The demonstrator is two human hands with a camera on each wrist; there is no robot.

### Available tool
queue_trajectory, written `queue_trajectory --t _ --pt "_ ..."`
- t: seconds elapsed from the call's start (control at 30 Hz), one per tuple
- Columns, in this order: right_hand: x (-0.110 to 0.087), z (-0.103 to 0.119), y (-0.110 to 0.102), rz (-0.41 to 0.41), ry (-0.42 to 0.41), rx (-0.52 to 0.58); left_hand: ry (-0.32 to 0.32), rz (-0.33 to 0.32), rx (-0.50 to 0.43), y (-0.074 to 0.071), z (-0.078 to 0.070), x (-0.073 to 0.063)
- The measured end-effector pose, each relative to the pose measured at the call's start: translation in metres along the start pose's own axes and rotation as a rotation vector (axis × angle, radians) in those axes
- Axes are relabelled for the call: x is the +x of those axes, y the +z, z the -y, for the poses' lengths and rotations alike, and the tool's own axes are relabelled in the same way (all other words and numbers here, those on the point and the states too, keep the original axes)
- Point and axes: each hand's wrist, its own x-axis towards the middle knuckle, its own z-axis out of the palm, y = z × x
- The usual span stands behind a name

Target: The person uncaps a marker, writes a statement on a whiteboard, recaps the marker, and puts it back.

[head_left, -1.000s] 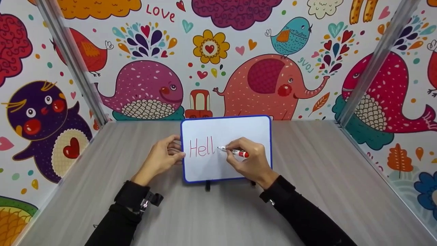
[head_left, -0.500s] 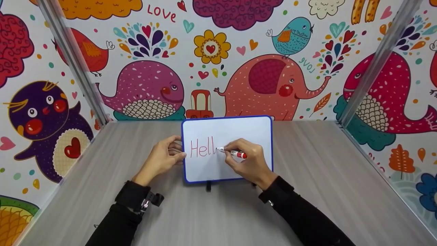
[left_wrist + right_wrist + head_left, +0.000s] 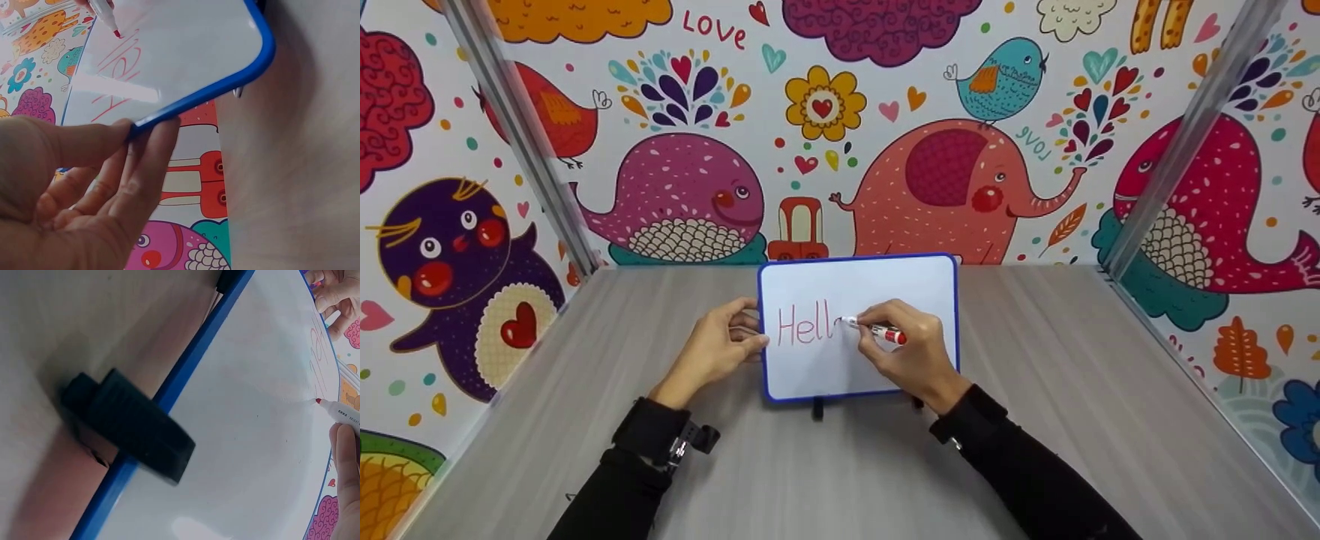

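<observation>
Centre-frame, red "Hell" [image 3: 804, 327] stands done, another letter [image 3: 838, 321] seemingly unfinished. Right hand [image 3: 913, 345] pinches white-and-red marker [image 3: 887, 334]; left hand [image 3: 715, 341] grips blue-rimmed whiteboard [image 3: 840, 375].

Access at the left edge of the whiteboard [image 3: 859, 289] is blocked by the left hand [image 3: 716, 341], and over its middle and right by the right hand [image 3: 907, 349] and marker [image 3: 891, 335]. Behind it, reach is bounded by the patterned wall [image 3: 810, 169]. Passage is left over the table [image 3: 1035, 330] beyond its right edge.

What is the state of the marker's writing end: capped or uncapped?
Uncapped: the marker shows its bare red tip in both wrist views.
</observation>
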Motion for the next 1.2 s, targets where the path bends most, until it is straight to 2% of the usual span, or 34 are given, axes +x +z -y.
queue_trajectory --t 0.37,0.6,0.9,1.2 --pt "-0.0057 -0.0023 -0.0008 -0.01 -0.021 0.029 -0.001 0.001 0.005 -0.0024 0.0021 0.0009" --pt "-0.0082 0.002 0.0007 0.021 -0.006 0.077 0.007 0.002 -0.008 -0.0029 0.0036 0.0016" --pt "-0.0082 0.0058 0.0042 0.042 -0.003 0.074 0.009 0.008 -0.02 -0.0015 0.0032 0.0015" --pt "-0.0043 0.0054 0.0069 0.026 0.009 0.049 -0.004 0.018 -0.013 -0.0017 0.0033 0.0018"
